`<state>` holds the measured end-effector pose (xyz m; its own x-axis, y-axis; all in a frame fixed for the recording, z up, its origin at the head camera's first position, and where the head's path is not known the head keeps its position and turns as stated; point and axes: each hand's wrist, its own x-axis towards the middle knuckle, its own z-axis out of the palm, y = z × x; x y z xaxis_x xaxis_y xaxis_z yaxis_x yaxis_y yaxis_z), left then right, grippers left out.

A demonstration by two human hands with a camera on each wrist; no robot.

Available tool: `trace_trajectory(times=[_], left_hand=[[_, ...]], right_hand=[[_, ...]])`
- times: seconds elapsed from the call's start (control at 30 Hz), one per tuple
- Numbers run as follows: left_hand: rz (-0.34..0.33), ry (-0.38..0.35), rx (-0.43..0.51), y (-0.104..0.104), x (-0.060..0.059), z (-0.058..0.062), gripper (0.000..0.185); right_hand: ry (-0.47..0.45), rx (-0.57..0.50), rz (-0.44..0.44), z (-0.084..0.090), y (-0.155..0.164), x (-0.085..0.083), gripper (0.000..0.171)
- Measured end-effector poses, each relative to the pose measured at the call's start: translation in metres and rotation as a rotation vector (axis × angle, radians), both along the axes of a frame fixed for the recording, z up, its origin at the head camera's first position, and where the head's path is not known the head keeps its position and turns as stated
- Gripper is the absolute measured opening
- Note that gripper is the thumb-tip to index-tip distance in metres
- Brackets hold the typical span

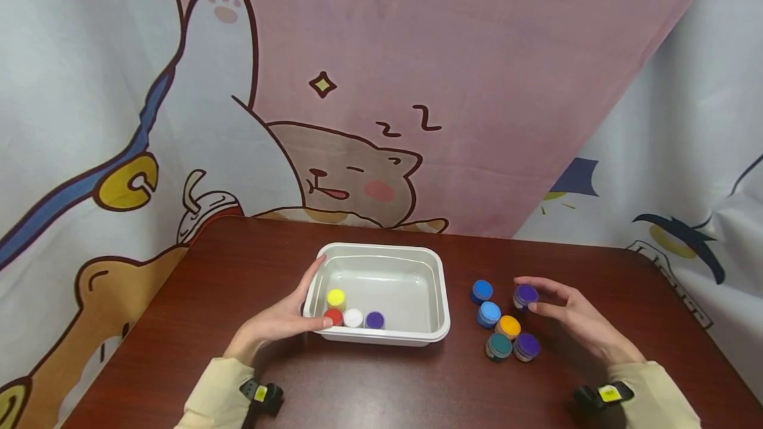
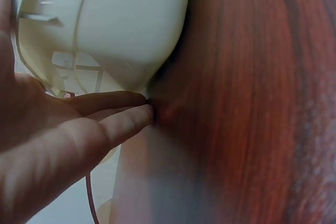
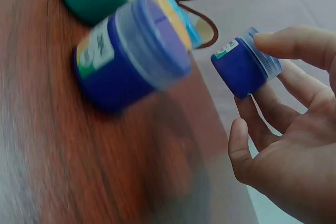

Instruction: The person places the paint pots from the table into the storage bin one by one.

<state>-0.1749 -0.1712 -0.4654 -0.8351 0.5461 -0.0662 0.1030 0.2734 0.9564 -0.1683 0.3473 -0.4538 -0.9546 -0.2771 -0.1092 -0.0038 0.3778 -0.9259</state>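
- The cloth [image 1: 495, 71], printed with cartoon animals, hangs behind the table [image 1: 411, 382] across the whole width.
- The left sleeve [image 1: 216, 392] is pale, with a black band [image 1: 262, 396] at the wrist.
- The left hand [image 1: 280, 316] rests on the tray's left end, fingers reaching along the outside, thumb at the near left corner; it is spread, not clenched. In the left wrist view, two fingertips reach down to the table beside the tray.
- The tray [image 1: 441, 296], pale and rectangular, stands on the table. Inside, a yellow jar [image 1: 336, 298] sits behind a red jar [image 1: 334, 316] by the thumb; then come a white jar [image 1: 354, 318] and a purple jar [image 1: 375, 320] along the near wall.
- Right of the tray, a dark blue jar [image 1: 481, 291] stands farthest back, a light blue jar [image 1: 489, 314] just in front, then a green jar [image 1: 499, 346], an orange jar [image 1: 508, 327] and a second purple jar [image 1: 527, 347], close together.
- The held jar [image 1: 526, 295], also purple, is beyond these, pinched between thumb and fingers of the right hand [image 1: 575, 316].
- The right sleeve [image 1: 652, 392] matches the other.
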Motion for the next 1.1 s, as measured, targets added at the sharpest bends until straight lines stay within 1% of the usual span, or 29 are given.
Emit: trace_trajectory(times=[0.2, 0.3, 0.33, 0.43, 0.5, 0.57, 0.73, 0.87, 1.0, 1.1], left_hand=[[0.003, 0.002, -0.001, 0.000, 0.001, -0.001, 0.110], [0.004, 0.000, -0.002, 0.000, 0.000, -0.001, 0.110], [0.004, 0.000, -0.002, 0.000, 0.000, -0.001, 0.110], [0.003, -0.003, 0.000, 0.000, 0.000, -0.001, 0.109], [0.002, -0.003, 0.000, 0.000, 0.000, -0.001, 0.109], [0.002, -0.003, 0.002, 0.000, 0.000, -0.001, 0.109], [-0.001, 0.001, 0.008, 0.000, 0.000, -0.001, 0.109], [0.001, 0.007, 0.003, 0.000, 0.000, -0.001, 0.110], [0.009, 0.023, -0.007, 0.000, 0.000, -0.001, 0.111], [0.016, 0.031, -0.013, 0.000, 0.000, -0.001, 0.112]], right_hand=[[0.016, -0.025, 0.016, 0.006, -0.014, 0.002, 0.049], [0.002, -0.045, 0.017, 0.010, -0.022, 0.003, 0.048], [-0.013, -0.058, 0.016, 0.011, -0.024, 0.003, 0.048], [-0.101, -0.148, 0.008, 0.015, -0.033, 0.004, 0.049], [-0.134, -0.186, -0.001, 0.018, -0.039, 0.006, 0.050], [-0.116, -0.198, 0.007, 0.019, -0.045, 0.007, 0.050], [0.028, -0.137, 0.041, 0.023, -0.060, 0.007, 0.047], [0.054, -0.123, 0.044, 0.028, -0.072, 0.006, 0.045], [0.057, -0.119, 0.038, 0.034, -0.082, 0.005, 0.043], [0.087, -0.111, 0.046, 0.037, -0.087, 0.005, 0.043]])
